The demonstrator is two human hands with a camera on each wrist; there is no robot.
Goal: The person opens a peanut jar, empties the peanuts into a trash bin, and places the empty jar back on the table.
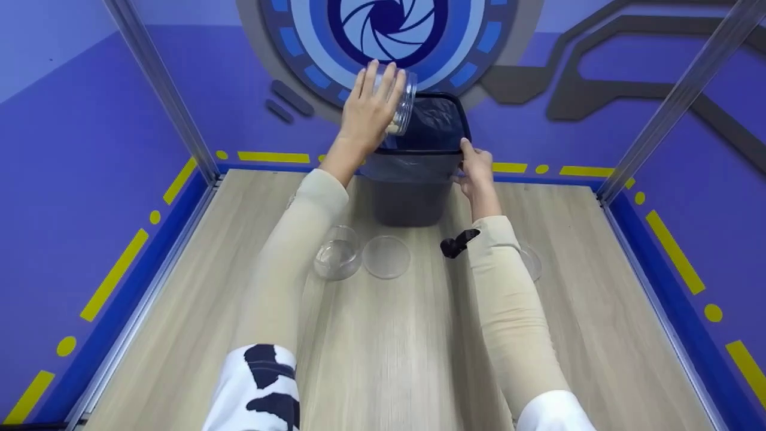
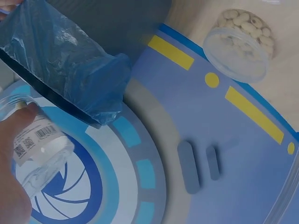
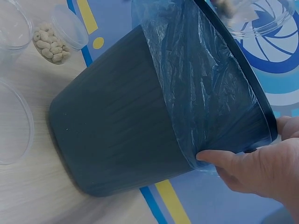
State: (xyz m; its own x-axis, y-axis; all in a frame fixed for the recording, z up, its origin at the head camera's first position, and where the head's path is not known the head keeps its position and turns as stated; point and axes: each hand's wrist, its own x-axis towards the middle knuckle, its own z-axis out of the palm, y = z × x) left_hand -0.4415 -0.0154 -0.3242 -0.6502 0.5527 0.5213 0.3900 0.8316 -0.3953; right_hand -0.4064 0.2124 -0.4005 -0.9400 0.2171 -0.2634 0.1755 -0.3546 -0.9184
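Observation:
A dark grey bin lined with a blue plastic bag stands at the far edge of the wooden table. My left hand grips a clear plastic jar, tipped with its mouth over the bin opening; a few pale pieces show inside it. The left wrist view shows the same jar with a barcode label, beside the bag. My right hand pinches the bin's right rim. In the right wrist view its fingers hold the rim and bag of the tilted bin.
An empty clear jar and a round clear lid lie on the table near the bin. Another clear piece peeks from behind my right forearm. A jar of pale nuts lies by the bin. Metal posts frame the table.

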